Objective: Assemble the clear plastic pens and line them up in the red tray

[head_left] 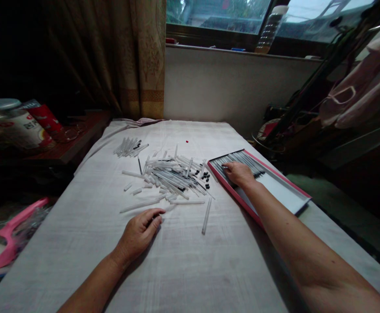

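Observation:
My left hand (139,232) rests palm down on the white cloth-covered table (183,269), fingers loosely curled, nothing visible in it. Its fingertips lie just short of a long clear tube (140,205). My right hand (239,173) reaches into a shallow red-edged tray (294,198), fingers bent over the row of clear tubes (242,160) laid in its far end. Whether it grips one is hidden. A loose pile of clear tubes and small black caps (173,176) lies between the hands. One tube (206,216) lies apart, nearer me.
A smaller bunch of tubes (129,148) lies at the far left of the table. A tiny red bit (186,141) sits beyond the pile. Jars and cans (13,124) stand on a low shelf left. A pink plastic item (10,234) lies lower left. Clutter crowds the right side.

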A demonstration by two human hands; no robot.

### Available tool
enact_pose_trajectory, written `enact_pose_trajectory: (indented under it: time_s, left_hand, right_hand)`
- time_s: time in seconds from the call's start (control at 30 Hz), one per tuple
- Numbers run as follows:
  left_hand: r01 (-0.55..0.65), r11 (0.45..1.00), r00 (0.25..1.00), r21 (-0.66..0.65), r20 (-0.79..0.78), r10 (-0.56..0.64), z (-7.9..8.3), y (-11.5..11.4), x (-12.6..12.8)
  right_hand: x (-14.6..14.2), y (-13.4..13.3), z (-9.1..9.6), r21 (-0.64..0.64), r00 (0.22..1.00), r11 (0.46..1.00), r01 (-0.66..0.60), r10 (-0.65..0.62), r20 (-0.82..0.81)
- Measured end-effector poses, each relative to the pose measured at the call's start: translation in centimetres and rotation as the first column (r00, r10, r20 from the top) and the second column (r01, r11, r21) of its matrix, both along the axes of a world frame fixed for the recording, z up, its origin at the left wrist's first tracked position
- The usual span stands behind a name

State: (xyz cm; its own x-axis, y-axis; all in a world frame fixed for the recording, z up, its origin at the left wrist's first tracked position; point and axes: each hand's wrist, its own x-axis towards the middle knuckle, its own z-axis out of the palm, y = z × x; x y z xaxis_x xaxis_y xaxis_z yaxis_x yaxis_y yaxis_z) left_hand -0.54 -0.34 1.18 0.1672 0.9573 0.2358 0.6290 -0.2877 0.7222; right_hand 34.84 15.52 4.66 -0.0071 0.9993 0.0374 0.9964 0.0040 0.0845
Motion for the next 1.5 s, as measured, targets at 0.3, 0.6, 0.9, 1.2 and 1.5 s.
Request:
enact_pose_trajectory:
  time_s: [0.3,0.6,0.9,1.2,1.5]
  left_hand:
    - [-0.001,0.995,0.993,-0.100,0.115,0.012,0.0,0.0,0.1]
    - [0.016,0.971,0.952,-0.237,0.300,0.058,-0.2,0.0,0.2]
    - [0.017,0.970,0.948,-0.242,0.312,0.061,-0.2,0.1,0.2]
    - [0.013,0.903,0.746,-0.430,0.606,0.278,0.5,0.7,0.2]
    - [0.066,0.878,0.465,-0.475,0.793,0.394,1.5,1.5,-0.1]
  right_hand:
    - [-1.1,-0.3,0.8,0.089,0.999,0.996,0.005,-0.001,-0.048]
    - [-9.0,-1.3,1.6,0.053,0.942,0.947,-0.318,0.321,-0.101]
    - [-11.7,0.3,1.2,-0.086,0.921,0.920,-0.381,0.387,0.056]
    - [-13.8,-6.2,-0.1,0.495,0.603,0.536,-0.683,0.797,-0.032]
    - [-17.7,-9.6,-1.9,0.441,0.251,0.172,-0.881,0.960,0.127]
